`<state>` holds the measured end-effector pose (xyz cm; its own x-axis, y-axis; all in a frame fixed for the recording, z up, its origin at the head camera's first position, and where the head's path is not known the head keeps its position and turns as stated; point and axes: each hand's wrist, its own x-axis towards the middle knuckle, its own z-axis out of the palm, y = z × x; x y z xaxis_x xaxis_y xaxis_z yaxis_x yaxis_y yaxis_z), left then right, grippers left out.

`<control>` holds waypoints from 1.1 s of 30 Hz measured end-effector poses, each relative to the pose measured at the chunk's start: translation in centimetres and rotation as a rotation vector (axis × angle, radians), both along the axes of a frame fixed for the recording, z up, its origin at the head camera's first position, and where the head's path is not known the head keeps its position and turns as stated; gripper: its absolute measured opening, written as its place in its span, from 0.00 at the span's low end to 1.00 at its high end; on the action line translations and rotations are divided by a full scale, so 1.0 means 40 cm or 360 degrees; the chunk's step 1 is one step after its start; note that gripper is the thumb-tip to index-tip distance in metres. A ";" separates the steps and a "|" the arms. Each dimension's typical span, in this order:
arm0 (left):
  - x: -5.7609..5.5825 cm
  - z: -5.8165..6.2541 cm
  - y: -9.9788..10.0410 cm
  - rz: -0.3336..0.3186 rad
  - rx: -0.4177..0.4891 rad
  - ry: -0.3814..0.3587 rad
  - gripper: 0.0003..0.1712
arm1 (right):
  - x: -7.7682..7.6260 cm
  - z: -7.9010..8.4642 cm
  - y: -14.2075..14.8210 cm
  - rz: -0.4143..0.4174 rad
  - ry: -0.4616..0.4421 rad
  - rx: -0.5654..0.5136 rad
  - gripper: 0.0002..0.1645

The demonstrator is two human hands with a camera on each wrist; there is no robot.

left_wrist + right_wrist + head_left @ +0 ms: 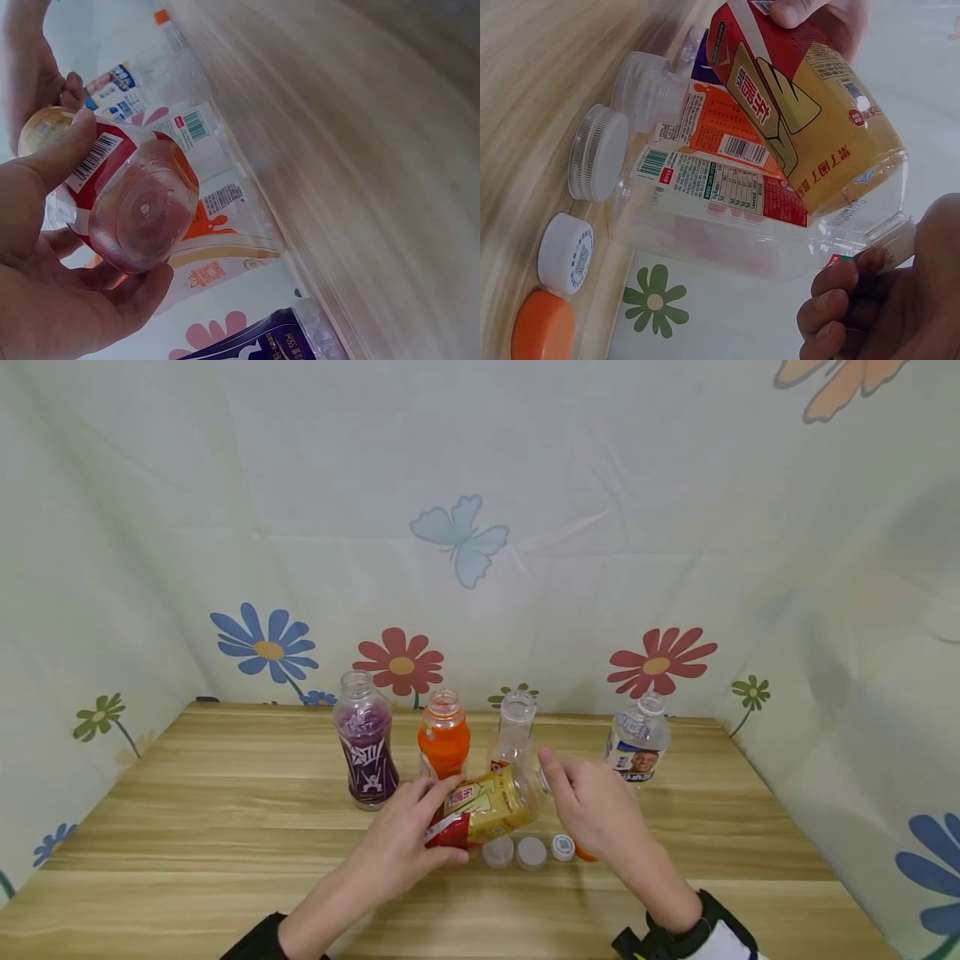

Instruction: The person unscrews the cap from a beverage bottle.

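Observation:
My left hand point(401, 831) grips a clear plastic bottle point(487, 806) with a yellow and red label. The bottle lies tilted over on its side above the table, its mouth toward the right and its base showing in the left wrist view. At that mouth, my right hand point(600, 810) pinches a whitish bottle cap point(898, 244) between thumb and curled fingers. Below the bottle, two clear caps point(532, 853), a white cap point(563, 847) and an orange cap point(585, 852), partly hidden by the right hand, form a row on the wooden table point(225, 843).
Behind the hands stand several uncapped bottles: a purple one point(365, 747), an orange-labelled one point(443, 739), a clear one point(516, 727) partly covered by the held bottle, and a blue-and-white-labelled one point(639, 739) at right. A flower-printed curtain point(300, 527) encloses the table's back and sides.

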<state>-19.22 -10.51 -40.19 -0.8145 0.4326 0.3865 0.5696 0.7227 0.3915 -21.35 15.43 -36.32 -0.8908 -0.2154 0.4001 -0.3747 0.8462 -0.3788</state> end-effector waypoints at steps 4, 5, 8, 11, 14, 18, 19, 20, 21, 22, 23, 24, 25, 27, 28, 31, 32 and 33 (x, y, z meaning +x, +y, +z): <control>0.001 0.000 -0.002 0.0007 -0.0013 -0.0009 0.49 | -0.002 -0.003 -0.001 0.0002 0.0040 0.0022 0.35; 0.000 0.000 -0.002 0.0009 -0.0015 -0.0014 0.49 | -0.002 -0.004 -0.001 0.0003 0.0043 0.0024 0.35; 0.000 0.000 -0.003 0.0010 -0.0013 -0.0030 0.49 | -0.002 -0.005 -0.001 0.0009 0.0048 0.0021 0.35; -0.003 0.000 -0.003 0.0010 -0.0007 -0.0032 0.49 | -0.003 -0.008 -0.001 0.0034 0.0074 0.0006 0.34; -0.004 0.001 -0.003 0.0013 -0.0001 -0.0032 0.49 | -0.005 -0.012 -0.002 0.0077 0.0155 -0.0011 0.32; -0.003 0.002 -0.004 0.0009 0.0008 -0.0063 0.48 | -0.009 -0.017 -0.003 0.0147 0.0332 -0.0033 0.31; -0.002 0.002 -0.004 0.0003 0.0013 -0.0072 0.48 | -0.010 -0.018 -0.003 0.0162 0.0373 -0.0040 0.31; -0.002 0.002 -0.004 -0.0002 0.0019 -0.0084 0.48 | -0.011 -0.019 -0.003 0.0176 0.0409 -0.0047 0.30; -0.002 0.002 -0.004 -0.0004 0.0022 -0.0090 0.48 | -0.011 -0.020 -0.003 0.0189 0.0435 -0.0056 0.30; -0.003 0.001 -0.005 -0.0008 0.0026 -0.0095 0.48 | -0.012 -0.020 -0.003 0.0202 0.0459 -0.0063 0.30; -0.004 0.000 -0.005 -0.0012 0.0033 -0.0099 0.48 | -0.013 -0.021 -0.003 0.0213 0.0476 -0.0070 0.30; -0.005 -0.001 -0.005 -0.0012 0.0033 -0.0099 0.48 | -0.013 -0.021 -0.004 0.0226 0.0489 -0.0079 0.30; -0.007 -0.002 -0.006 -0.0016 0.0041 -0.0104 0.48 | -0.014 -0.022 -0.003 0.0240 0.0498 -0.0088 0.29; -0.011 -0.006 -0.007 -0.0016 0.0044 -0.0106 0.48 | -0.014 -0.023 -0.003 0.0277 0.0518 -0.0103 0.29; -0.012 -0.007 -0.008 -0.0017 0.0049 -0.0109 0.47 | -0.015 -0.024 -0.003 0.0297 0.0531 -0.0111 0.29; -0.015 -0.007 -0.011 -0.0023 0.0058 -0.0120 0.47 | -0.018 -0.028 -0.002 0.0354 0.0561 -0.0136 0.29; -0.015 -0.006 -0.011 -0.0025 0.0059 -0.0125 0.47 | -0.019 -0.029 -0.001 0.0371 0.0570 -0.0141 0.29; -0.014 -0.005 -0.012 -0.0027 0.0061 -0.0135 0.47 | -0.020 -0.030 -0.001 0.0387 0.0577 -0.0148 0.29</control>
<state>-19.79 -10.98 -40.39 -0.8377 0.4326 0.3333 0.5452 0.6967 0.4661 -22.13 15.40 -37.53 -0.6172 -0.3494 0.7050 -0.6812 0.6856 -0.2566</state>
